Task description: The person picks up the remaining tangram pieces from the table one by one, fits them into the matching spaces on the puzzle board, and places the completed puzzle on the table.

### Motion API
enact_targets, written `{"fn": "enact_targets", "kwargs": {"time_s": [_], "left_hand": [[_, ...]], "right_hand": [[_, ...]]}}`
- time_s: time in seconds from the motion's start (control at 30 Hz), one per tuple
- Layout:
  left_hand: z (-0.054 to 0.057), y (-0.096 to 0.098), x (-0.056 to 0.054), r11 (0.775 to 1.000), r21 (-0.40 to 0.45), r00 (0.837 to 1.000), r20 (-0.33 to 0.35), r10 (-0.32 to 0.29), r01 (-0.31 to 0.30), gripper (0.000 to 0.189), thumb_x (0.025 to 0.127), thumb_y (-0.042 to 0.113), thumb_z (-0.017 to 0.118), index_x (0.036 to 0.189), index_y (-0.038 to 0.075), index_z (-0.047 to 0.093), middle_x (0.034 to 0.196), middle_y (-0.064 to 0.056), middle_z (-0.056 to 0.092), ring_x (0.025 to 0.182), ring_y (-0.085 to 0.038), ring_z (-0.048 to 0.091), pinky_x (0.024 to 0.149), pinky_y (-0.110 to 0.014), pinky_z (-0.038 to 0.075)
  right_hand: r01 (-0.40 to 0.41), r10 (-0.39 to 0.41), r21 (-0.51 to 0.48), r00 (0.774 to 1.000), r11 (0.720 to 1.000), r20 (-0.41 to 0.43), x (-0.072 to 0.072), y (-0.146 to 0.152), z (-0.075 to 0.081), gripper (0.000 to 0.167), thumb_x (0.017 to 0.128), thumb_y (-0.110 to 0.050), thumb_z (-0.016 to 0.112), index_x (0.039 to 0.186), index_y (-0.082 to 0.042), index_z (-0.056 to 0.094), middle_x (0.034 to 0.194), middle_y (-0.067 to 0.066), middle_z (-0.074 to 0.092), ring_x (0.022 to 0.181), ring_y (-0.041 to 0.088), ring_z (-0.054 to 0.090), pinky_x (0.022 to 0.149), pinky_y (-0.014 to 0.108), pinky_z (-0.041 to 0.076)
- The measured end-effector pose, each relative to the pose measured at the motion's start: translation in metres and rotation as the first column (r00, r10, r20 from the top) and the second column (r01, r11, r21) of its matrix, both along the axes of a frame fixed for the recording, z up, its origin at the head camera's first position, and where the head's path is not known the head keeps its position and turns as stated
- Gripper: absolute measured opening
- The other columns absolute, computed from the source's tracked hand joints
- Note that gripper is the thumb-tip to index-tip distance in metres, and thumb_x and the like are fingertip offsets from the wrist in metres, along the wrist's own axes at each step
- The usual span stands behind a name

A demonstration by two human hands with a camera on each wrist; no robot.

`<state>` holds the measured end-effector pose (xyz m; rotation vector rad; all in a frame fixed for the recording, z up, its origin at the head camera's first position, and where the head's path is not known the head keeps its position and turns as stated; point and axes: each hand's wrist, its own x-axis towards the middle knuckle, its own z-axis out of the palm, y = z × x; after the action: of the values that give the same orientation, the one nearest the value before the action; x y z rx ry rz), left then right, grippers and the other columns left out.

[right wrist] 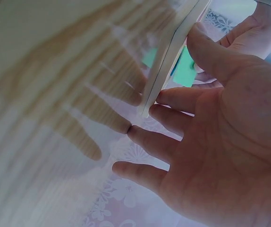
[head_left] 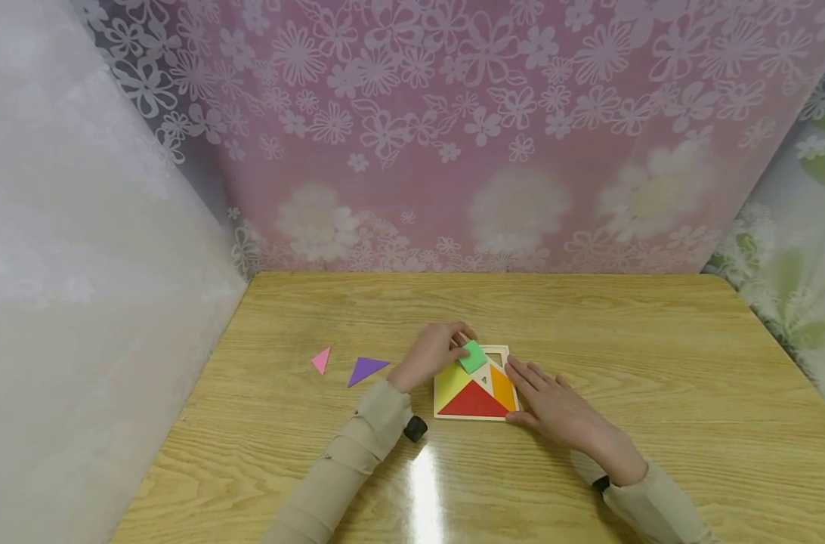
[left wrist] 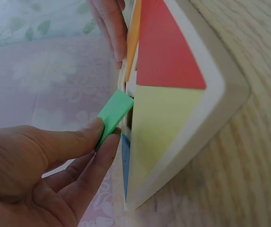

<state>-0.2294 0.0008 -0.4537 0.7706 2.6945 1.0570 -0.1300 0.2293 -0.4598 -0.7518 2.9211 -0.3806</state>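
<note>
A wooden tangram tray [head_left: 443, 414] lies on the table, holding a red triangle [head_left: 474, 402], a yellow triangle [head_left: 450, 381] and an orange piece [head_left: 502, 387]. My left hand [head_left: 461, 349] pinches a green square [head_left: 473, 356] between thumb and fingers, tilted over the tray's far part. In the left wrist view the green square [left wrist: 115, 117] touches the tray by the yellow triangle [left wrist: 159, 127], with a blue piece [left wrist: 125, 163] beneath. My right hand [head_left: 526, 378] lies flat with straight fingers against the tray's right edge; its thumb [right wrist: 206, 47] rests on the tray rim [right wrist: 171, 66].
A pink triangle [head_left: 322, 360] and a purple triangle [head_left: 366, 369] lie loose on the wooden table [head_left: 657, 363], left of the tray. Flowered curtains wall in the back and both sides. Black wrist cameras sit on both sleeves.
</note>
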Motion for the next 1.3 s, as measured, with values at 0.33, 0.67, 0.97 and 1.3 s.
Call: {"fn": "enact_targets", "kwargs": {"time_s": [0.33, 0.67, 0.97, 1.3], "left_hand": [[-0.002, 0.003, -0.001, 0.999, -0.042, 0.999, 0.037, -0.010, 0.011, 0.024, 0.095, 0.011, 0.072, 0.119, 0.008, 0.071, 0.102, -0.007, 0.072, 0.089, -0.015, 0.067, 0.072, -0.019, 0.053], [-0.005, 0.003, 0.000, 0.998, -0.055, 0.999, 0.031, -0.017, 0.019, 0.026, 0.091, 0.010, 0.077, 0.116, 0.004, 0.072, 0.100, -0.006, 0.070, 0.085, -0.013, 0.062, 0.073, -0.018, 0.050], [-0.003, 0.006, 0.004, 0.989, -0.147, 0.999, -0.033, -0.028, 0.023, 0.032, 0.088, 0.016, 0.081, 0.118, 0.008, 0.073, 0.103, -0.005, 0.068, 0.089, -0.015, 0.060, 0.077, -0.020, 0.049], [-0.003, 0.010, 0.010, 0.964, -0.261, 0.987, -0.135, -0.084, 0.046, 0.039, 0.080, 0.035, 0.087, 0.113, 0.019, 0.076, 0.105, -0.003, 0.065, 0.088, -0.013, 0.053, 0.074, -0.022, 0.044]], "right_hand": [[0.000, 0.000, 0.005, 1.000, 1.000, -0.004, 0.001, -0.001, 0.001, 0.080, 0.095, -0.042, 0.068, 0.153, 0.003, 0.039, 0.159, 0.022, 0.037, 0.138, 0.049, 0.043, 0.099, 0.074, 0.038], [0.005, -0.005, -0.009, 1.000, 1.000, -0.004, 0.003, -0.001, 0.000, 0.079, 0.095, -0.042, 0.068, 0.153, 0.003, 0.039, 0.159, 0.022, 0.037, 0.138, 0.049, 0.043, 0.100, 0.075, 0.037], [0.010, -0.010, -0.012, 1.000, 1.000, 0.002, 0.004, -0.001, -0.001, 0.078, 0.096, -0.041, 0.067, 0.153, 0.004, 0.038, 0.159, 0.022, 0.035, 0.139, 0.049, 0.041, 0.101, 0.075, 0.036], [-0.003, 0.003, -0.017, 1.000, 1.000, -0.012, 0.005, -0.002, 0.000, 0.077, 0.096, -0.040, 0.067, 0.153, 0.004, 0.039, 0.159, 0.022, 0.037, 0.138, 0.050, 0.042, 0.099, 0.075, 0.038]]}}
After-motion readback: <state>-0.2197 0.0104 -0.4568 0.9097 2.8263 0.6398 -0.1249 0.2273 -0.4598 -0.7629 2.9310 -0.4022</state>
